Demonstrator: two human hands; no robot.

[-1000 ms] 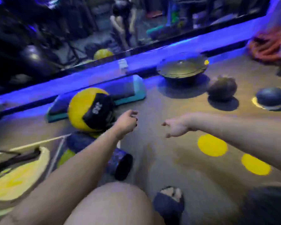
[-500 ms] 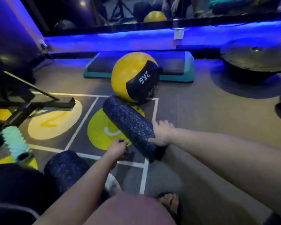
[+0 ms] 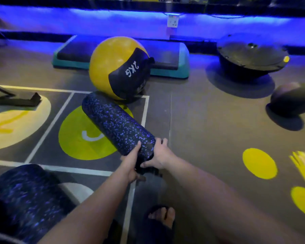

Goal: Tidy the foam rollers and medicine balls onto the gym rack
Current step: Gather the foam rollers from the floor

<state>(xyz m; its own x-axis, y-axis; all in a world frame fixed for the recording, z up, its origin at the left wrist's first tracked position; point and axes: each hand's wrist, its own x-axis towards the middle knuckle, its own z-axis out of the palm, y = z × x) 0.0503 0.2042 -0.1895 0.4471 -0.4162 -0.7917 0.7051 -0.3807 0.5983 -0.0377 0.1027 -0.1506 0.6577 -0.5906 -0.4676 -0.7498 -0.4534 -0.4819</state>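
Observation:
A black foam roller with purple speckles lies slanted on the gym floor, its far end against a yellow and black 2 kg medicine ball. Both hands grasp its near end: my left hand wraps the left side with a finger up on the surface, and my right hand curls over the right side. A second speckled foam roller sits close at the lower left. A dark medicine ball lies on the floor at the right.
A teal step platform stands behind the yellow ball. An upturned balance trainer sits at the back right. A black frame foot juts in from the left. My sandalled foot is below the hands. Yellow floor dots lie right.
The view turned left and down from the open floor to the roller. Both hands reached it; my left hand moved from beside the roller onto its near end, joining my right.

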